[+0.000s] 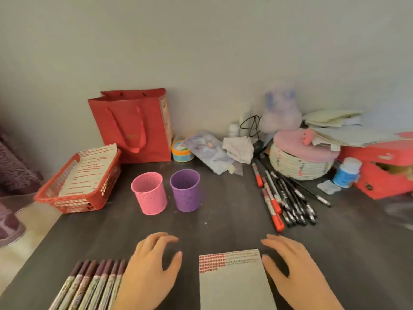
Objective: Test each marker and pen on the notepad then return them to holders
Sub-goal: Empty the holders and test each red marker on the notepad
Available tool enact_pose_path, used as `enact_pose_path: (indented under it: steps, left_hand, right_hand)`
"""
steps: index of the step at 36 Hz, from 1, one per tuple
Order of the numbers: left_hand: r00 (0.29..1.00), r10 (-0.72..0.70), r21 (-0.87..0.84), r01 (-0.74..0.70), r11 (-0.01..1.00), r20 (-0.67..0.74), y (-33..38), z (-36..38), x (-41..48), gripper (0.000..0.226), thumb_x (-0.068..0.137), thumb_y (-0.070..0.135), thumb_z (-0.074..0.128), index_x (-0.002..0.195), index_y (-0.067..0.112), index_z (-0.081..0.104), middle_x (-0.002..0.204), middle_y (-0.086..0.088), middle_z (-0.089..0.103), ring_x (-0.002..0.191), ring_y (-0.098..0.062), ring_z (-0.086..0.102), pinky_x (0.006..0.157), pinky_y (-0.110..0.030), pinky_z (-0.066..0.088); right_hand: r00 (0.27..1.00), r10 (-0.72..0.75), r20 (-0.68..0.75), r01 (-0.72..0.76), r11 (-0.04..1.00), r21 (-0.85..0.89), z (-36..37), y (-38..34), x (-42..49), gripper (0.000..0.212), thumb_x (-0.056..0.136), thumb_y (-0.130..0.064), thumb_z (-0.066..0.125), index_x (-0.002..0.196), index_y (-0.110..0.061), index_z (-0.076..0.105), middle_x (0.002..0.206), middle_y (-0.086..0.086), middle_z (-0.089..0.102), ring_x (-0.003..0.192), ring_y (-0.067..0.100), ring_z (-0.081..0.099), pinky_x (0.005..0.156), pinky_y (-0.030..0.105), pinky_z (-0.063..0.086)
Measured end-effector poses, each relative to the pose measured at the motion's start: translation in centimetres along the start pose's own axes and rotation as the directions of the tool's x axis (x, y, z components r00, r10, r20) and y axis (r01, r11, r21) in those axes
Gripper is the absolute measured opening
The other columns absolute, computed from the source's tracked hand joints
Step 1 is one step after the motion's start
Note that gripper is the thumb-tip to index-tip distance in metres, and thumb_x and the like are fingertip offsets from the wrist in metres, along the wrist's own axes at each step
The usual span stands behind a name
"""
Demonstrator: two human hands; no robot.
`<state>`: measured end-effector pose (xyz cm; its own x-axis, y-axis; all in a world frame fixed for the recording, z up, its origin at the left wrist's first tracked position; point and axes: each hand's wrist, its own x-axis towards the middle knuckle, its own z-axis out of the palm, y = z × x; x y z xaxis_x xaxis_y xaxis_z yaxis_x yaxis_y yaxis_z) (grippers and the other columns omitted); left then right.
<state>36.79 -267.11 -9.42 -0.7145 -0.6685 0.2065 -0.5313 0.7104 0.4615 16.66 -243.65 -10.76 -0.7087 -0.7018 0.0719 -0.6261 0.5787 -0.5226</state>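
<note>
Across the dark table point(223, 222) things crowd the far edge and the near edge; at the far left a red paper bag point(131, 130) stands upright against the wall, its contents hidden; at the far right corner sits a red box point(384, 173) with loose papers piled on top. On the left edge a red plastic basket point(73, 198) holds a stack of sheets printed with red lines; towards the far right a coiled rope basket point(297, 166) is closed by a pink lid, so what is inside cannot be told. At the near edge lies the notepad point(234, 283), red print across its top; the left hand point(152, 271) is palm down just left of it, fingers loosely spread and grasping nothing; the right hand point(295, 271) is likewise released, its thumb just beside the pad's right edge. Mid-table, left of centre, the pink holder point(149, 193) and purple holder point(185, 190) stand upright side by side, open mouths showing perforated inner walls. Red and black markers point(283, 198) lie bunched on the table near the rope basket; a row of patterned pens point(96, 285) lies at the near left, beside the left hand.
</note>
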Motion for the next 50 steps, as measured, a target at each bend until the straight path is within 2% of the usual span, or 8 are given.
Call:
enact_pose_path:
  steps: [5,8,13,21,33,39,43,50]
  left_hand:
    - [0.940,0.187,-0.081,-0.171,0.982,0.284,5.5,5.1,5.7,0.034,0.095,0.054,0.050,0.128,0.047,0.048,0.140,0.027,0.036,0.128,0.005,0.035,0.105,-0.015,0.028]
    - [0.889,0.285,-0.078,-0.276,0.958,0.359,8.8,7.8,8.8,0.038,0.098,0.050,0.048,0.135,0.041,0.046,0.143,0.019,0.039,0.127,-0.002,0.040,0.104,-0.019,0.033]
    - [0.839,0.309,0.003,-0.347,0.938,0.447,13.2,11.3,14.5,0.047,0.103,0.037,0.042,0.149,0.026,0.036,0.149,-0.002,0.037,0.130,-0.026,0.045,0.109,-0.039,0.038]
    - [0.864,0.232,0.267,-0.376,0.888,0.447,17.2,14.3,21.0,0.052,0.105,0.035,0.030,0.156,0.027,0.021,0.150,-0.011,0.039,0.135,-0.035,0.037,0.103,-0.048,0.042]
    - [0.965,0.112,0.312,-0.184,0.932,0.236,16.8,14.9,22.6,0.024,0.098,0.030,0.045,0.113,0.018,0.059,0.111,-0.014,0.057,0.103,-0.036,0.056,0.080,-0.044,0.052]
    - [0.970,-0.001,-0.092,0.024,0.995,0.244,14.7,13.5,22.2,0.012,0.091,0.024,0.064,0.103,0.022,0.064,0.111,-0.007,0.066,0.103,-0.027,0.062,0.089,-0.038,0.051]
    - [0.924,-0.147,-0.577,0.338,0.743,0.352,13.6,10.9,19.0,0.024,0.085,0.023,0.077,0.106,0.020,0.065,0.102,-0.007,0.071,0.081,-0.016,0.066,0.075,-0.032,0.059]
    - [0.910,-0.096,-0.789,0.399,0.467,0.403,10.9,4.9,8.3,0.031,0.082,0.035,0.072,0.110,0.023,0.073,0.102,0.000,0.076,0.085,-0.014,0.069,0.078,-0.030,0.054]
  right_hand:
    - [0.994,0.075,-0.073,-0.088,0.977,-0.193,-0.8,2.7,-2.0,0.048,0.099,-0.058,0.042,0.111,-0.029,0.078,0.125,-0.003,0.070,0.118,0.028,0.067,0.090,0.051,0.057]
    - [0.996,0.079,-0.030,-0.084,0.964,-0.254,-0.4,3.0,-2.4,0.066,0.100,-0.063,0.015,0.123,-0.037,0.071,0.140,-0.007,0.061,0.128,0.023,0.060,0.101,0.047,0.049]
    - [0.990,0.122,0.071,-0.103,0.969,-0.224,0.4,4.1,-2.1,0.059,0.098,-0.065,0.018,0.156,-0.050,0.017,0.166,-0.021,0.000,0.154,0.006,-0.007,0.120,0.031,-0.012]
    - [0.995,0.083,0.050,-0.072,0.981,-0.182,0.9,4.6,-1.7,0.061,0.096,-0.064,0.019,0.153,-0.046,0.029,0.166,-0.017,0.016,0.155,0.010,0.004,0.121,0.035,-0.007]
    - [0.996,0.094,0.007,-0.092,0.983,-0.160,1.3,4.7,-1.9,0.055,0.096,-0.063,0.031,0.147,-0.046,0.041,0.162,-0.015,0.030,0.153,0.012,0.018,0.120,0.038,0.005]
    - [0.996,0.087,0.014,-0.084,0.986,-0.145,1.1,4.9,-1.6,0.060,0.095,-0.068,0.023,0.152,-0.050,0.027,0.165,-0.022,0.013,0.154,0.006,0.001,0.118,0.032,-0.012]
    - [0.995,0.099,0.001,-0.098,0.986,-0.137,0.9,4.8,-1.7,0.058,0.094,-0.067,0.026,0.149,-0.051,0.032,0.163,-0.027,0.011,0.152,-0.001,-0.003,0.118,0.026,-0.015]
    - [0.994,0.114,-0.001,-0.113,0.984,-0.136,0.6,4.5,-2.0,0.054,0.095,-0.068,0.031,0.146,-0.052,0.036,0.160,-0.034,0.011,0.143,-0.013,-0.008,0.117,0.020,-0.013]
